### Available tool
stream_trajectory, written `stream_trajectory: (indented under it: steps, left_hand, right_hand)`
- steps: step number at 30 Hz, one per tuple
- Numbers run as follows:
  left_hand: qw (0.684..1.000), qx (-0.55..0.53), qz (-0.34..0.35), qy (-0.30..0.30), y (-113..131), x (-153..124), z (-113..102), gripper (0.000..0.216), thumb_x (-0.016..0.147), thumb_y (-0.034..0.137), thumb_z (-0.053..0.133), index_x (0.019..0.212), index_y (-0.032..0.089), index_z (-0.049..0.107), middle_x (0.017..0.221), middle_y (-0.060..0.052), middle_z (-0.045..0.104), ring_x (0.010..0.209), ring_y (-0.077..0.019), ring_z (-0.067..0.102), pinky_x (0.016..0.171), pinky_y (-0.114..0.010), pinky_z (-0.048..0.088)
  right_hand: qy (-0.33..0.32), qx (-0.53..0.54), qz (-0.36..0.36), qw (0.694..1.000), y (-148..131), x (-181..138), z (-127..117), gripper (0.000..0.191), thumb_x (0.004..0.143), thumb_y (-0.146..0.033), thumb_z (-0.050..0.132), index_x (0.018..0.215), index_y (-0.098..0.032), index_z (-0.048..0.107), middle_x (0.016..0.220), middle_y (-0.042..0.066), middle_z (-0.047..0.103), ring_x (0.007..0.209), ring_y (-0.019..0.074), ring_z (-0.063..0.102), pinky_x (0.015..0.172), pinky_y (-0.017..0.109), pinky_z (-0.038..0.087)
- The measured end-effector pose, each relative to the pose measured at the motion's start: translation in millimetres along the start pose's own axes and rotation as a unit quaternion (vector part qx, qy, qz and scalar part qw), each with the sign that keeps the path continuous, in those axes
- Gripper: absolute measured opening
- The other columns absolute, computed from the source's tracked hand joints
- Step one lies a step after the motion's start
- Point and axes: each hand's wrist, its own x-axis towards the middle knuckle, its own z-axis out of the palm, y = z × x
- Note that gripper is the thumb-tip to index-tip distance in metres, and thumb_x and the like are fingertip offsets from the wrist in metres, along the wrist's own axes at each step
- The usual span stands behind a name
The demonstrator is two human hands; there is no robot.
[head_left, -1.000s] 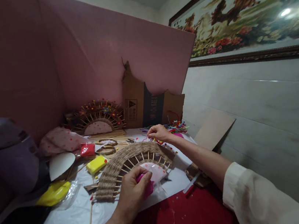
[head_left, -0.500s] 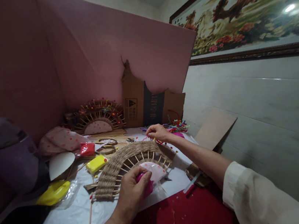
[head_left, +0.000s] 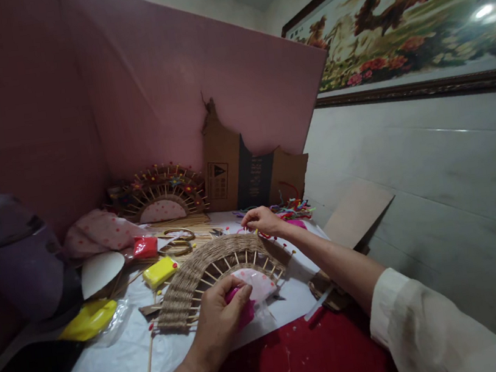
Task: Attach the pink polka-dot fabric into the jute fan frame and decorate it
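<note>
A half-round piece woven from brown cord over thin wooden sticks lies on white sheeting, its inner half-circle covered in dotted pink cloth. Small coloured balls cap some sticks on its outer edge. In front of it, my left hand is closed around a magenta packet of what looks like modelling clay, with clear plastic hanging below. My right hand reaches over to the far outer rim, thumb and fingers pinched together at a stick end. Whatever sits between those fingertips is too small to make out.
Yellow clay packs, a red pack and scissors lie to the left. A finished-looking woven fan and torn cardboard stand behind. Coloured pipe-cleaner-like strands lie at the back right, a purple appliance far left.
</note>
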Motion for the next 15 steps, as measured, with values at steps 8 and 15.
stream_trajectory:
  steps: [8, 15]
  left_hand:
    - [1.000, -0.002, 0.000, 0.001, 1.2, 0.3, 0.5, 0.025, 0.074, 0.038, 0.055, 0.065, 0.015, 0.060, 0.062, -0.001, 0.056, 0.059, -0.0152, 0.049, 0.058, -0.025, 0.039]
    - [1.000, 0.002, -0.002, -0.003, 1.7, -0.5, 0.3, 0.025, 0.075, 0.039, 0.055, 0.066, 0.015, 0.059, 0.062, -0.001, 0.056, 0.058, -0.0146, 0.049, 0.057, -0.025, 0.039]
  right_hand:
    - [-0.005, -0.008, 0.001, 1.000, 1.4, -3.2, -3.4, 0.028, 0.065, 0.001, 0.049, 0.079, -0.011, 0.070, 0.061, 0.001, 0.066, 0.052, 0.0072, 0.055, 0.054, 0.018, 0.046]
    - [-0.008, -0.037, -0.003, 0.999, 0.5, -7.5, -6.6, 0.024, 0.067, -0.003, 0.051, 0.076, -0.011, 0.072, 0.063, 0.003, 0.069, 0.057, 0.0093, 0.060, 0.057, 0.019, 0.047]
